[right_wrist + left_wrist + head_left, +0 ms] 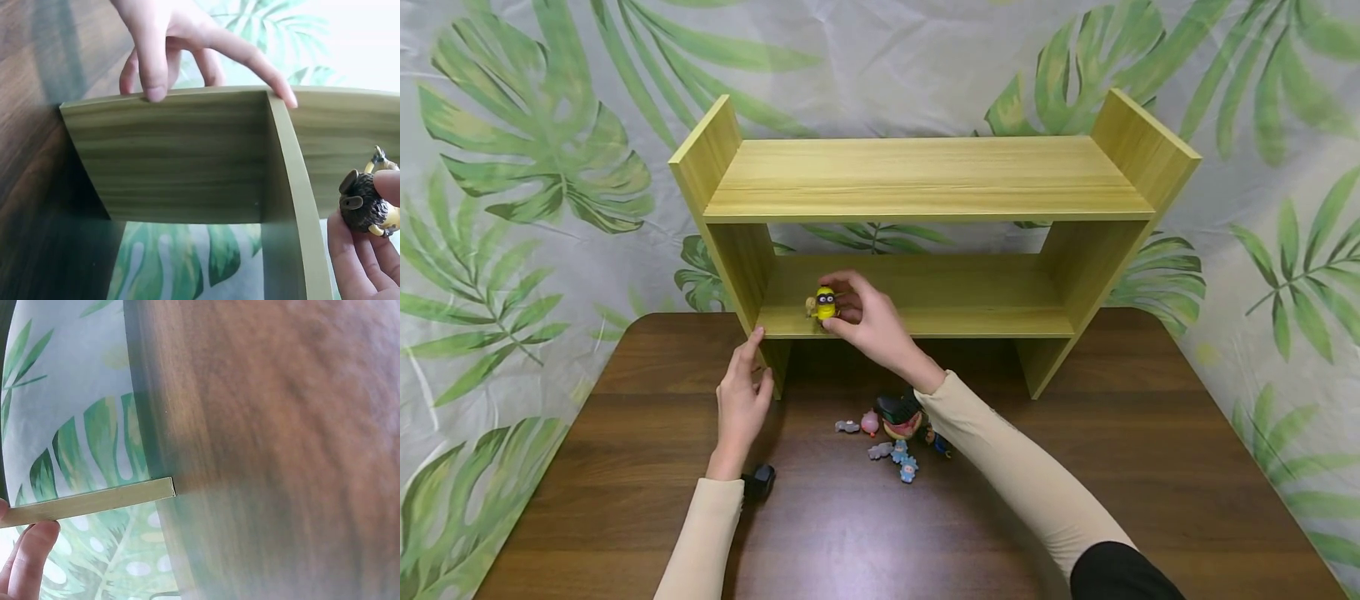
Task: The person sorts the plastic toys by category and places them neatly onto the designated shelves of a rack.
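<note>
In the head view my right hand (872, 321) pinches a small yellow Minion figure (825, 305) with goggles, at the left end of the middle shelf (917, 292). A tan bit shows at the figure's side. Seen in the right wrist view, the Minion (365, 209) has a dark, textured top, and fingers and thumb are around its body. My left hand (742, 404) touches the front edge of the wooden rack's left side panel (169, 150), its fingers fairly straight. One left fingertip lies at the corner where shelf and panel meet.
Below the rack's front lie several small toys: grey figures (880, 451), a pink one (870, 422), light blue ones (908, 469) and a dark green-and-pink piece (901, 417). The upper shelf (925, 177) spans above. A leaf-patterned cloth (550, 150) hangs behind the brown table (647, 467).
</note>
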`<action>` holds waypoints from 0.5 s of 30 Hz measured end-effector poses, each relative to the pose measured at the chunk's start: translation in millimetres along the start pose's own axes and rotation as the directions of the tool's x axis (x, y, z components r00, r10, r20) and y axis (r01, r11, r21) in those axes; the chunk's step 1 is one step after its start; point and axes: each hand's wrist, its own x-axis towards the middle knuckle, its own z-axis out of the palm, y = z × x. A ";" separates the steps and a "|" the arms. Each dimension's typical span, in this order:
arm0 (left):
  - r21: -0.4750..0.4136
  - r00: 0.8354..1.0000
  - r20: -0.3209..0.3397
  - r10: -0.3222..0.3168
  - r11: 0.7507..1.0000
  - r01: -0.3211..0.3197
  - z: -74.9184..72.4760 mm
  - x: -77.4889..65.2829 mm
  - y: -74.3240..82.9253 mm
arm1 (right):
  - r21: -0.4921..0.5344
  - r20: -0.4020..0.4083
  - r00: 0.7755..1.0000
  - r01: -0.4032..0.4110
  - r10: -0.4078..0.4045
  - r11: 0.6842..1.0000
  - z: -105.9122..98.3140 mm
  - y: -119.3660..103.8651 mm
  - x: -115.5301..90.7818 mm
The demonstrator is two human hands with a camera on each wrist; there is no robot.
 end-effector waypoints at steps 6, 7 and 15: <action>-0.003 1.000 0.003 0.004 1.000 -0.004 -0.3 -0.1 0.3 | -0.043 0.008 1.000 -0.006 0.006 0.999 6.9 2.5 9.9; -0.003 1.000 0.005 0.004 1.000 -0.004 -0.3 -0.1 0.3 | -0.046 0.009 1.000 -0.006 0.007 0.999 7.9 2.8 11.3; -0.002 1.000 0.004 0.004 1.000 -0.004 -0.5 -0.4 0.4 | -0.125 0.008 1.000 -0.013 0.014 0.992 16.9 5.1 20.8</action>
